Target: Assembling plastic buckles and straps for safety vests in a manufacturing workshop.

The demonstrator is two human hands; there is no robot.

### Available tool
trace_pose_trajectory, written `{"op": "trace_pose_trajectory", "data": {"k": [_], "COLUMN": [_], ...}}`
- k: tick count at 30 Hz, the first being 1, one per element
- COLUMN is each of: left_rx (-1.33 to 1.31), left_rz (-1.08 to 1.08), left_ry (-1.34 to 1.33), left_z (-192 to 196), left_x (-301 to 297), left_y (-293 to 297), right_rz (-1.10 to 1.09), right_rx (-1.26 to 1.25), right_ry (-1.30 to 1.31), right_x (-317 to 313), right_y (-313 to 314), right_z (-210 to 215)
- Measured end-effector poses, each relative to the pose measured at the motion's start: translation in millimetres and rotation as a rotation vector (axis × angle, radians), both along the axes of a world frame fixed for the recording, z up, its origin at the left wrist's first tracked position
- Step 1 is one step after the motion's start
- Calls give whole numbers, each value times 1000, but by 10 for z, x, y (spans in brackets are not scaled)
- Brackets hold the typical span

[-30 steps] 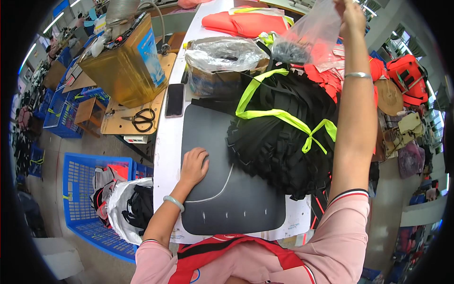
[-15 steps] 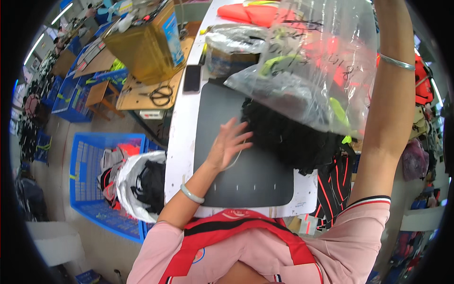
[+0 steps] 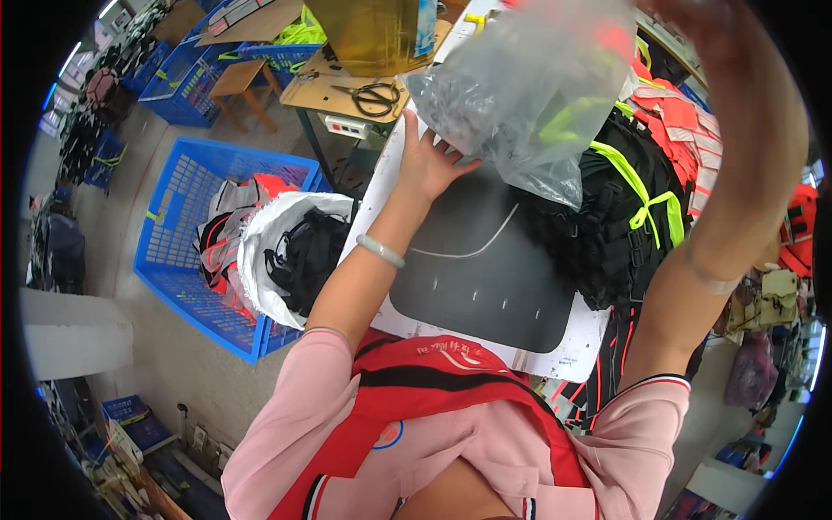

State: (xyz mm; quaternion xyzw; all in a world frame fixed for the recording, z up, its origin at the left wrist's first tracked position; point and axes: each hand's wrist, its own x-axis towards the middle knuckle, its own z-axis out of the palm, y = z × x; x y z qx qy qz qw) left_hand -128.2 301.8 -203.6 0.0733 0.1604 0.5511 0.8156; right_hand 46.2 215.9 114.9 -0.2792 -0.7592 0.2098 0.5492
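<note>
A clear plastic bag (image 3: 529,104) hangs over the far part of the table, its lower corner above a dark mat (image 3: 468,286). My right hand (image 3: 680,10), blurred at the top edge, holds the bag's upper part; its fingers are not clear. My left hand (image 3: 431,165) is open, fingers spread, beside the bag's left side; I cannot tell if they touch. A thin white cord (image 3: 472,253) lies curved on the mat. To the right, a heap of black straps and fabric (image 3: 628,186) with a neon-yellow tie (image 3: 640,195) covers the mat's edge.
A blue plastic crate (image 3: 186,269) with a white sack (image 3: 260,230) of black pieces stands on the floor at left. Scissors (image 3: 374,100) and a yellowish metal can (image 3: 368,39) sit on a side table. Orange reflective pieces (image 3: 680,121) lie far right.
My view has turned, so the table sits further right. My left hand has gone up beside the bag. The bag has shifted, uncovering the black heap with the yellow tie and the cord.
</note>
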Motion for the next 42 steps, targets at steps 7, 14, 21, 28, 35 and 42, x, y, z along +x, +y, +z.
{"op": "trace_pose_trajectory", "data": {"k": [7,14,21,28,35,42], "left_rx": [-27,211,-90,-53,88,134], "left_rz": [9,61,84,59,69,83], "left_ry": [109,425,62,106,211,183], "left_z": [-1230,-1114,-1298,-1200,-967,-603], "left_x": [-231,-198,-224,-203,-324,-333], "left_y": [1,-254,-181,-249,-391,-457], "right_rz": [207,-126,-277,-363,-67,-179], "right_rx": [-409,-266,-593,-332,-569,-399], "right_ry": [-975,-575,-1428,-746,-15,-479], "right_x": [128,30,198,608,20,1], "right_y": [-700,-347,46,-96,164,460], "right_z": [-939,-1184,-2123,-3105,-2639,-3293]}}
